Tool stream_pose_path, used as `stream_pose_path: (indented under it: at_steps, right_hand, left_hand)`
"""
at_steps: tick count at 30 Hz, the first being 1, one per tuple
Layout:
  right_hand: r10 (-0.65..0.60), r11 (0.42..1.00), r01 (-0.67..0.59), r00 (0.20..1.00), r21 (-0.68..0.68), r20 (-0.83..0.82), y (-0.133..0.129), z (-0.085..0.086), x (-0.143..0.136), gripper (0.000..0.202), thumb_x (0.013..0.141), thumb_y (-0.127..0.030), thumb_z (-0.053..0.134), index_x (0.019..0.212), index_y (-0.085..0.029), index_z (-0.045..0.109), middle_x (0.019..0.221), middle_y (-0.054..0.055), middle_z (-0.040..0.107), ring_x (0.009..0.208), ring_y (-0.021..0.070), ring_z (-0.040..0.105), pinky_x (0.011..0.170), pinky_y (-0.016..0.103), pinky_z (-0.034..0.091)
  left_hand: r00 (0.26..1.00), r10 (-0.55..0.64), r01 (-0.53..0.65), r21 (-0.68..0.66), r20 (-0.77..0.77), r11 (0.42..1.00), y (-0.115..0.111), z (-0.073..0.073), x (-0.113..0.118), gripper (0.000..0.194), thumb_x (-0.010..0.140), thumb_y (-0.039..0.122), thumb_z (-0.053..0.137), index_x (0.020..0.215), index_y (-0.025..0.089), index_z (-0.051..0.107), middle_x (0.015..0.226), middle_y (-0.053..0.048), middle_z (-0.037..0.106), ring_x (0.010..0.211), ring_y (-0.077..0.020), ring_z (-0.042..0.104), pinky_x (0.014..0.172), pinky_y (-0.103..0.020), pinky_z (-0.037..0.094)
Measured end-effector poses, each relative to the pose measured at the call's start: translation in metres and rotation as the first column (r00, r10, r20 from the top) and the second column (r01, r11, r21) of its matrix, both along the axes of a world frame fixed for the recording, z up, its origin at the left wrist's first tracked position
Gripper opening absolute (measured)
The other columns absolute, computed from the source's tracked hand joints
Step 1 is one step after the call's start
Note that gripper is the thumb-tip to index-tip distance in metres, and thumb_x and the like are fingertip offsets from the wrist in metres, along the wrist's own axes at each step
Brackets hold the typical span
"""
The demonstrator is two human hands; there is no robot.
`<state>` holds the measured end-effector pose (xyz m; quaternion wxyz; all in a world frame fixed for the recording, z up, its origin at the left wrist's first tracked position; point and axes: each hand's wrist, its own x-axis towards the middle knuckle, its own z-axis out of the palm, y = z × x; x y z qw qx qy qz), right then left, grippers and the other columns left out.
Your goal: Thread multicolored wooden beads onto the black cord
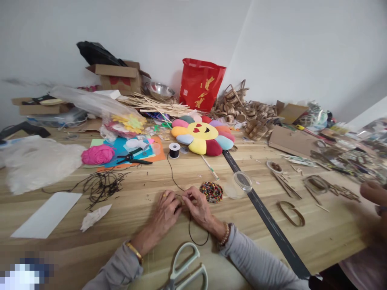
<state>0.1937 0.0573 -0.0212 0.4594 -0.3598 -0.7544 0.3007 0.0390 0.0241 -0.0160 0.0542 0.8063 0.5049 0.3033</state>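
My left hand (166, 209) and my right hand (195, 205) meet over the table, fingers pinched on a thin black cord (173, 173). From a white-rimmed spool (174, 150) the cord runs down to my fingertips, and its loose end curls below my right hand. Just right of that hand lies a coil of multicoloured beads (211, 192). Scissors with pale green handles (189, 268) rest near the front edge, close to my wrists. What exactly sits between my fingertips is too small to make out.
At left lie a tangle of black cords (104, 185), pink yarn (98, 154), black-handled pliers (133, 158) and white paper (46, 215). A flower cushion (203, 135) sits ahead. A dark strip (269, 221) crosses the right side, near a clear round lid (242, 181). Another person's hand (374, 193) shows far right.
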Motion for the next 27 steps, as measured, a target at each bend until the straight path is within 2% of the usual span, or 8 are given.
stream_pose_path:
  at_steps: [3, 6, 9, 12, 14, 17, 22, 27]
  right_hand:
    - [0.002, 1.0, -0.002, 1.0, -0.002, -0.002, 0.0, 0.001, 0.0, 0.011, 0.086, -0.023, 0.052, 0.078, -0.018, 0.056, 0.07, 0.0, 0.053, 0.064, 0.0123, 0.05, 0.058, 0.023, 0.042]
    - [-0.004, 1.0, 0.004, 0.999, -0.014, -0.032, -0.001, 0.003, -0.002, 0.011, 0.087, -0.022, 0.05, 0.078, -0.017, 0.055, 0.071, 0.001, 0.053, 0.065, 0.0123, 0.05, 0.059, 0.023, 0.042]
    - [-0.008, 0.999, 0.004, 0.996, -0.042, -0.084, -0.003, 0.007, -0.008, 0.013, 0.088, -0.024, 0.048, 0.079, -0.017, 0.053, 0.072, 0.001, 0.053, 0.066, 0.0124, 0.052, 0.06, 0.022, 0.043]
    - [0.018, 0.998, -0.025, 0.995, -0.062, -0.103, -0.004, 0.011, -0.016, 0.015, 0.09, -0.026, 0.046, 0.079, -0.017, 0.052, 0.072, 0.001, 0.053, 0.066, 0.0121, 0.052, 0.059, 0.022, 0.044]
    - [0.054, 0.997, -0.058, 0.995, -0.055, -0.084, -0.005, 0.012, -0.019, 0.015, 0.09, -0.026, 0.046, 0.08, -0.018, 0.052, 0.072, 0.001, 0.053, 0.065, 0.0122, 0.052, 0.059, 0.022, 0.044]
    - [0.106, 0.994, -0.106, 0.994, -0.002, -0.04, -0.006, 0.01, -0.02, 0.015, 0.091, -0.026, 0.046, 0.08, -0.018, 0.051, 0.071, 0.001, 0.053, 0.063, 0.0125, 0.051, 0.058, 0.023, 0.043]
    - [0.16, 0.977, -0.161, 0.987, 0.137, 0.016, -0.006, 0.005, -0.016, 0.014, 0.092, -0.023, 0.043, 0.082, -0.018, 0.051, 0.071, 0.002, 0.053, 0.063, 0.0135, 0.049, 0.059, 0.025, 0.041]
    - [0.206, 0.962, -0.206, 0.978, 0.18, 0.014, -0.007, 0.012, -0.014, 0.013, 0.093, -0.021, 0.041, 0.084, -0.019, 0.05, 0.073, 0.003, 0.054, 0.066, 0.014, 0.05, 0.061, 0.025, 0.042]
  left_hand:
    - [0.99, -0.006, 0.009, -0.02, 0.143, 1.0, 0.001, 0.004, -0.001, 0.014, 0.079, 0.012, 0.056, 0.072, 0.018, 0.065, 0.078, -0.006, 0.06, 0.087, -0.0232, 0.051, 0.08, -0.038, 0.043]
    - [0.933, 0.03, 0.0, -0.084, 0.359, 0.996, 0.0, 0.01, -0.007, 0.013, 0.078, 0.016, 0.058, 0.069, 0.019, 0.066, 0.072, -0.005, 0.063, 0.079, -0.0208, 0.055, 0.074, -0.035, 0.045]
    - [0.778, 0.188, -0.011, -0.286, 0.6, 0.958, -0.004, 0.015, -0.016, 0.009, 0.075, 0.023, 0.062, 0.072, 0.017, 0.069, 0.073, -0.004, 0.069, 0.074, -0.0195, 0.061, 0.071, -0.032, 0.049]
    - [0.568, 0.383, 0.051, -0.496, 0.729, 0.867, -0.01, 0.018, -0.024, 0.015, 0.067, 0.029, 0.07, 0.073, 0.015, 0.071, 0.075, -0.005, 0.073, 0.072, -0.0196, 0.066, 0.072, -0.03, 0.052]
    - [0.455, 0.462, 0.09, -0.556, 0.761, 0.827, -0.015, 0.017, -0.028, 0.02, 0.061, 0.03, 0.075, 0.073, 0.015, 0.071, 0.076, -0.005, 0.075, 0.073, -0.0205, 0.068, 0.073, -0.031, 0.053]
    - [0.347, 0.523, 0.104, -0.586, 0.778, 0.803, -0.02, 0.015, -0.03, 0.025, 0.057, 0.031, 0.079, 0.073, 0.015, 0.071, 0.075, -0.005, 0.076, 0.075, -0.0216, 0.069, 0.074, -0.031, 0.054]
    - [0.257, 0.534, 0.163, -0.58, 0.806, 0.798, -0.017, 0.011, -0.031, 0.026, 0.052, 0.032, 0.082, 0.069, 0.015, 0.072, 0.07, -0.005, 0.076, 0.07, -0.0207, 0.07, 0.073, -0.032, 0.055]
    - [0.247, 0.524, 0.2, -0.572, 0.815, 0.795, -0.015, 0.013, -0.033, 0.023, 0.05, 0.028, 0.084, 0.065, 0.015, 0.072, 0.068, -0.004, 0.076, 0.068, -0.0193, 0.07, 0.071, -0.03, 0.055]
